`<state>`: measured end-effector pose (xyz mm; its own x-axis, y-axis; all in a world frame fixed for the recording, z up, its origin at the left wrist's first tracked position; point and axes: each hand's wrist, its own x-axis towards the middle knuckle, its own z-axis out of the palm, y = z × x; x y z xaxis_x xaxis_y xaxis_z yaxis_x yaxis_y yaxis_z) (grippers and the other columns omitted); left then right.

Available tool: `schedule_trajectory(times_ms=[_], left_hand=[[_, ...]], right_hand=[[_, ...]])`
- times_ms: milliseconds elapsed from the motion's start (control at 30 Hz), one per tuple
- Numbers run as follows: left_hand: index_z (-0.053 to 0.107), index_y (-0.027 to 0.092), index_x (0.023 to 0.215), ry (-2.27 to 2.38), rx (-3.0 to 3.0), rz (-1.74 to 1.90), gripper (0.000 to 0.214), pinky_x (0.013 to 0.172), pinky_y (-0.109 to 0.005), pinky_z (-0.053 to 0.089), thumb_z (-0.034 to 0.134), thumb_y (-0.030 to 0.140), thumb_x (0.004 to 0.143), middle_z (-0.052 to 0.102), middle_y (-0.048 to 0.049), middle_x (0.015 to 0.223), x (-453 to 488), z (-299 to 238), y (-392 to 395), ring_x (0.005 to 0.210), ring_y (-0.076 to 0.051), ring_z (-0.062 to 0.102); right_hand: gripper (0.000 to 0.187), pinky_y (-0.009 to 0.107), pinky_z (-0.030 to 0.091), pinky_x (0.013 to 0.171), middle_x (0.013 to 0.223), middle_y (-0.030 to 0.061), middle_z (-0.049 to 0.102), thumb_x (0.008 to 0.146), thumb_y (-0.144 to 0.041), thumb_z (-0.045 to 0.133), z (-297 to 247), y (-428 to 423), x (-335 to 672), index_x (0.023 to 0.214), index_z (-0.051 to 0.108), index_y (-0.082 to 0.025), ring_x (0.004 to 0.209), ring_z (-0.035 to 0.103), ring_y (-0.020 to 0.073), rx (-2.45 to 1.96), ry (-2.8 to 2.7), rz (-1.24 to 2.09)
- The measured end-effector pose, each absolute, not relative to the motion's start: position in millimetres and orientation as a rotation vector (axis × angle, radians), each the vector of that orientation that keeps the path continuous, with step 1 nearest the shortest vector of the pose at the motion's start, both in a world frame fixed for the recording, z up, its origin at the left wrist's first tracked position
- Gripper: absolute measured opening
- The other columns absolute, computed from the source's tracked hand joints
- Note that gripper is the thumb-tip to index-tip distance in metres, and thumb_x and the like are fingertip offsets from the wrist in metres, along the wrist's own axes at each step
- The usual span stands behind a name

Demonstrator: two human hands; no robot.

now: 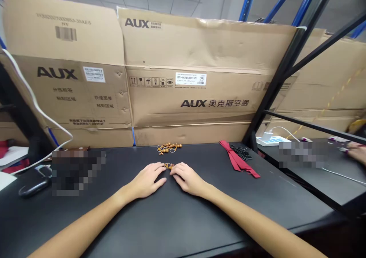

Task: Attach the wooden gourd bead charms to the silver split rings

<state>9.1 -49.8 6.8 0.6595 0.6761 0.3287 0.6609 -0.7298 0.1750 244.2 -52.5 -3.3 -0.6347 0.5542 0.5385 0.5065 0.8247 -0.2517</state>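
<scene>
A small keychain point(168, 166) with a metal ring and orange-yellow cord lies on the black table between my hands. My left hand point(148, 178) rests palm down to its left, fingers stretched out and thumb apart, fingertips beside the ring. From the right, my right hand point(188, 178) has its bent fingers closed at the keychain's right end, partly covering it. Just beyond lies a group of similar keychains point(168, 148), with orange-brown round beads and metal rings.
Red ribbon strips point(238, 159) and a pile of black cords point(241, 152) lie at the right. A black metal post point(276, 82) stands there. Large cardboard panels point(200, 79) close off the back. A black oval case point(34, 187) and white cable point(37, 105) are at the left. Another person's hand point(357, 151) shows far right.
</scene>
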Motion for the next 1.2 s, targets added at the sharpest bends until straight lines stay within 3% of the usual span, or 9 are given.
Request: schedule_trajectory(times_ms=[167,300,500,900,1200], left_hand=[[0.052,0.021,0.130,1.119,2.823,0.610,0.040,0.107,-0.043,0.039,0.046,0.039,0.095,0.056,-0.0094,0.133,8.7,5.9,-50.4,0.127,-0.026,0.048],[0.050,0.020,0.133,1.122,2.840,0.629,0.044,0.107,-0.043,0.039,0.045,0.041,0.095,0.054,-0.0103,0.136,8.4,3.1,-48.6,0.127,-0.026,0.048],[0.055,0.021,0.128,1.109,2.844,0.645,0.039,0.106,-0.043,0.041,0.047,0.039,0.095,0.056,-0.0100,0.133,9.2,5.5,-48.8,0.125,-0.026,0.050],[0.057,0.021,0.122,1.115,2.797,0.625,0.034,0.106,-0.045,0.040,0.048,0.039,0.094,0.058,-0.0102,0.130,8.9,6.9,-50.5,0.126,-0.027,0.049],[0.067,0.020,0.091,1.006,2.685,0.784,0.023,0.097,-0.036,0.047,0.047,0.031,0.095,0.060,-0.0082,0.122,8.2,6.9,-44.2,0.107,-0.021,0.060]], right_hand=[[0.014,0.034,0.046,0.085,0.105,0.0069,0.061,0.088,-0.019,0.054,-1.7,-54.9,243.3,0.101,0.055,-0.021,0.095,0.058,0.0199,-0.873,-2.292,0.120],[0.023,0.037,0.047,0.084,0.106,0.0075,0.059,0.081,-0.033,0.067,-4.4,-49.6,239.9,0.097,0.058,-0.020,0.093,0.056,0.0219,-1.086,-2.236,0.036],[0.006,0.037,0.046,0.083,0.105,0.0081,0.060,0.086,-0.025,0.060,-10.0,-42.1,240.9,0.086,0.060,-0.019,0.095,0.056,0.0217,-1.162,-2.223,0.005],[0.017,0.039,0.044,0.090,0.104,0.0071,0.062,0.093,-0.028,0.051,-3.6,-39.5,249.4,0.082,0.059,-0.019,0.096,0.056,0.0196,-1.011,-2.174,0.292],[0.014,0.039,0.043,0.095,0.115,0.0077,0.059,0.094,-0.032,0.051,1.6,-51.9,242.2,0.090,0.060,-0.021,0.106,0.053,0.0199,-0.919,-2.294,0.339]])
